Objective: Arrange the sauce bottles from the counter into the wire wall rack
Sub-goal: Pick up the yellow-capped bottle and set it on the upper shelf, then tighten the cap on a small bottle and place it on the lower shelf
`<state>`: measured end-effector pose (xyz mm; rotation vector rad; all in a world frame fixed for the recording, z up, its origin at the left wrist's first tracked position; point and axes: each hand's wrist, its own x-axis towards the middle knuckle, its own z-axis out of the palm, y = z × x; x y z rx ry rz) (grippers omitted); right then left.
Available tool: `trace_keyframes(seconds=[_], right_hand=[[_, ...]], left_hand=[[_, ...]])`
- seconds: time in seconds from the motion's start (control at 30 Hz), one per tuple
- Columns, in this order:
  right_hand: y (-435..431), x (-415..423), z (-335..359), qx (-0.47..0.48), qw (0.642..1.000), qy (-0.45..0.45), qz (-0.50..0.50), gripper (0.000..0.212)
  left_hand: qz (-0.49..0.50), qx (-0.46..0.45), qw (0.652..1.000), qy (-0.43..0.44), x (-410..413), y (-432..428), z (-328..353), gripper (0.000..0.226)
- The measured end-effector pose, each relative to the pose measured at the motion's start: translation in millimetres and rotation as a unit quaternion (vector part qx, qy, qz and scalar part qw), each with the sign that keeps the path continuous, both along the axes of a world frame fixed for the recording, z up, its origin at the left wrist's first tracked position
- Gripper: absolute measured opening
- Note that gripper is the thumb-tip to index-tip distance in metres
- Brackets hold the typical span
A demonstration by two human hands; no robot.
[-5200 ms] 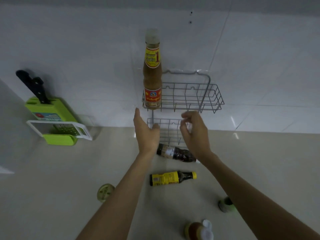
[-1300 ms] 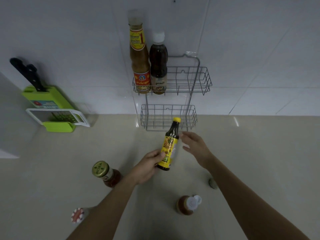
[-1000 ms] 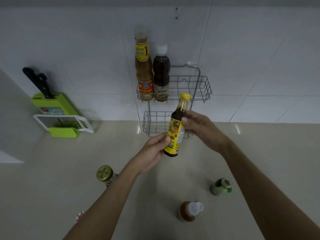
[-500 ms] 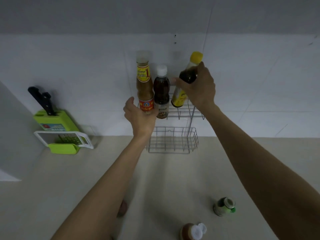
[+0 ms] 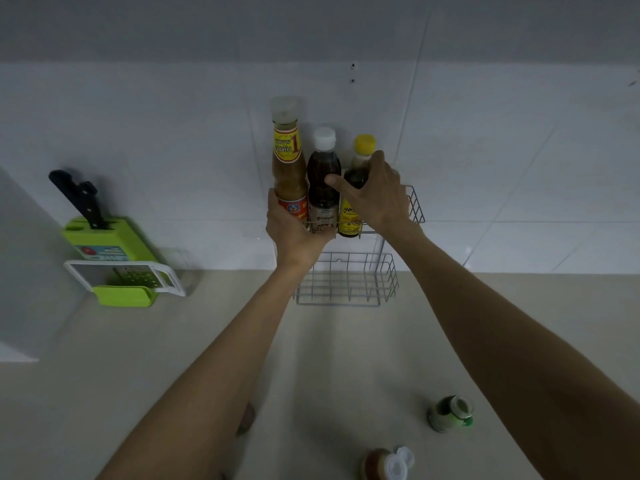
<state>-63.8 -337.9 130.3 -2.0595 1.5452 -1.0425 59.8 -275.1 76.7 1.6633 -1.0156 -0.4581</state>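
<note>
The wire wall rack hangs on the tiled wall with an upper and a lower basket. In the upper basket stand a tall orange-brown sauce bottle, a dark bottle with a white cap and a yellow-capped bottle with a yellow label. My right hand grips the yellow-capped bottle, its forefinger touching the dark bottle. My left hand holds the rack's front left corner, against the foot of the tall bottle.
On the counter near me stand a green-capped small bottle and a white-capped brown bottle. Another jar is mostly hidden behind my left forearm. A green knife block with a white grater stands at the left.
My right hand has lowered the yellow-capped bottle into the upper basket, upright beside the dark bottle. My left hand has closed on the rack's front left corner.
</note>
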Motion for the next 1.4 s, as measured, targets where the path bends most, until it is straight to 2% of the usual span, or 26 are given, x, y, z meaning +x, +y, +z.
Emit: trace_keyframes(seconds=[0.2, 0.4, 0.53, 0.63, 0.73, 0.83, 0.93, 1.0, 1.2, 1.3, 1.4], right_hand=[[1.7, -1.7, -1.7, 0.038, 0.999, 0.010, 0.018, 0.074], [16.0, -6.8, -8.5, 0.043, 0.997, -0.043, 0.038, 0.078], [30.9, -15.4, -15.4, 0.055, 0.994, -0.079, 0.053, 0.078], [49.3, -20.0, -24.3, 0.023, 0.993, -0.112, 0.018, 0.074], [81.4, -18.0, -32.6, -0.035, 0.990, -0.132, -0.016, 0.061], [100.9, -15.3, -40.7, -0.035, 0.990, -0.135, 0.011, 0.046], [117.5, -10.4, -44.5, -0.045, 0.995, -0.074, 0.056, 0.032], [143.1, 5.0, -51.6, -0.026, 0.991, -0.034, 0.125, 0.027], [199.2, 53.1, -80.5, 0.025, 0.945, 0.084, 0.314, 0.020], [222.0, 73.3, -88.9, 0.068, 0.919, 0.128, 0.367, 0.032], [234.4, 89.5, -94.5, 0.085, 0.896, 0.218, 0.377, 0.054]], left_hand=[[-0.012, 0.004, 1.000, 0.001, 1.5, 2.4, -1.5, 0.126], [-0.046, 0.041, 0.998, 0.002, 2.7, 13.1, -4.5, 0.134], [-0.051, 0.053, 0.997, 0.004, 0.4, 30.2, 0.4, 0.124], [-0.044, 0.053, 0.998, 0.008, -0.9, 54.3, 7.8, 0.113], [-0.039, 0.026, 0.999, -0.010, 5.2, 94.5, 14.1, 0.101], [-0.036, 0.006, 0.998, -0.047, 13.2, 126.0, 20.5, 0.089], [-0.041, -0.011, 0.996, -0.083, 20.6, 149.0, 29.6, 0.077], [-0.022, -0.022, 0.995, -0.100, 34.2, 177.5, 25.4, 0.069], [0.042, 0.028, 0.996, -0.077, 77.4, 245.8, -10.2, 0.054], [0.053, 0.058, 0.997, -0.024, 96.8, 272.8, -41.8, 0.045], [0.029, 0.138, 0.990, 0.007, 115.3, 286.5, -71.3, 0.053]])
